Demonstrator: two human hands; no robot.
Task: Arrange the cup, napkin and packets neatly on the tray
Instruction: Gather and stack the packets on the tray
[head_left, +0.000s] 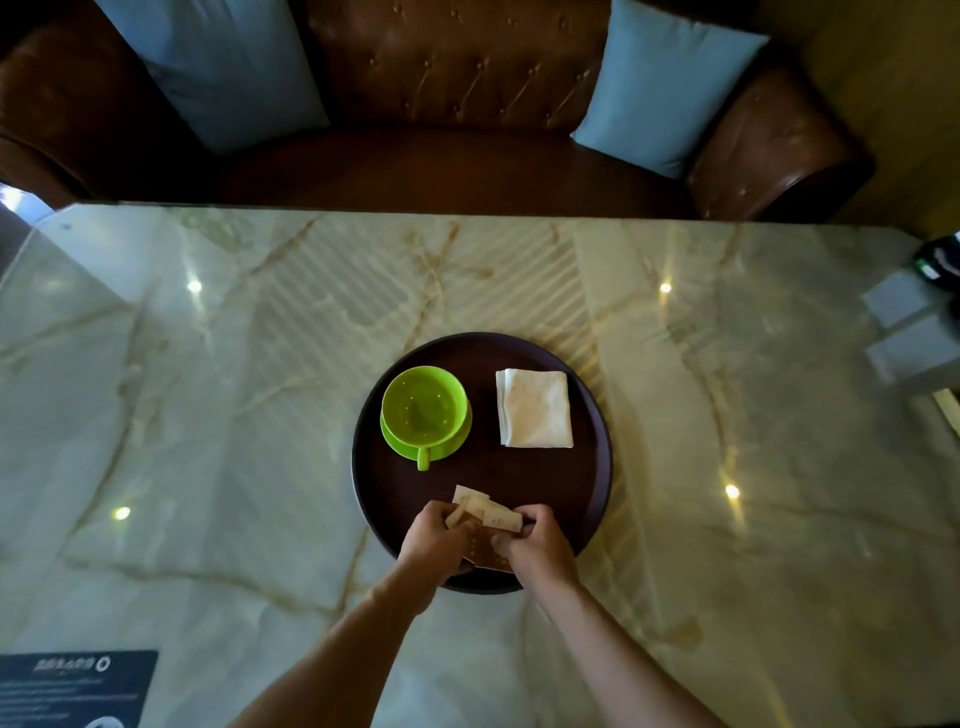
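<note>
A round dark brown tray (519, 478) lies on the marble table. On its left stands a bright green cup (424, 406) on a green saucer, handle towards me. A folded white napkin (535, 408) lies flat on the tray's right. At the tray's near edge a small bundle of pale packets (485, 512) is gripped from both sides: my left hand (434, 540) holds its left end and my right hand (535, 540) its right end. A brown packet (483, 553) shows between the hands, partly hidden.
The marble table (208, 415) spreads wide to both sides of the tray. A dark printed card (72, 686) lies at the near left corner. White boxes and a dark object (919, 322) sit at the right edge. A brown leather sofa with blue cushions (665, 88) stands beyond the table.
</note>
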